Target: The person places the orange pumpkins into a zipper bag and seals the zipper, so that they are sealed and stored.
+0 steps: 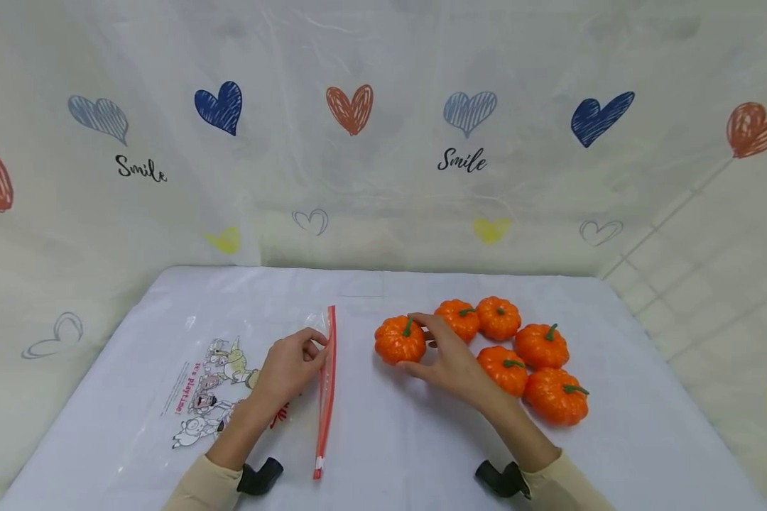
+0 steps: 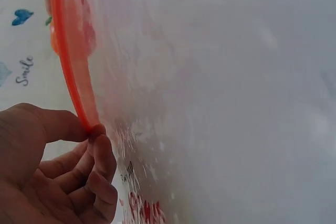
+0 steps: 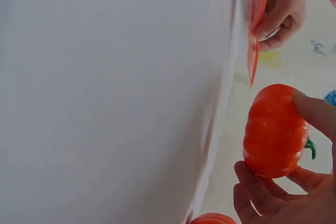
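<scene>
My left hand pinches the red zip edge of a clear zip bag between thumb and fingertips; the left wrist view shows the pinch on the red strip. Cartoon animals and red lettering are printed on the bag, which lies to the left. My right hand grips a small orange toy pumpkin with a green stem, thumb on one side and fingers on the other. In the right wrist view this pumpkin is held just apart from the bag's red edge.
Several more orange pumpkins sit in a cluster at the right, behind and beside my right forearm. A white cloth covers the table. Behind it hangs a pale backdrop printed with hearts and "Smile".
</scene>
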Tool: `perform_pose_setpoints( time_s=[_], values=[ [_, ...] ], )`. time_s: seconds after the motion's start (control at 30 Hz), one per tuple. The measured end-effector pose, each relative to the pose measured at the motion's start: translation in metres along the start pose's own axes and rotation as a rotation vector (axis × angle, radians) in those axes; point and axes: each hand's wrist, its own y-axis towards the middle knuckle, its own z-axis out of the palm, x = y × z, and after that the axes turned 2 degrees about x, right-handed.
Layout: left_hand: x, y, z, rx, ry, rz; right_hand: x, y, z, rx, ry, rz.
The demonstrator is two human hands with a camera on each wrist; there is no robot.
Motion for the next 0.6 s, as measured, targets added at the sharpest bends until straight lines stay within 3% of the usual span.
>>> perform_pose_setpoints(
  time_s=[0.2,0.6],
  values=[
    [-0.007,0.002,0.002,0.011,-0.006,-0.001,0.001,0.004,0.004,0.008,0.049,-0.018],
    [-0.013,0.003,0.007,0.010,-0.040,0.055,0.012,0.012,0.018,0.052,0.131,0.039]
  ],
)
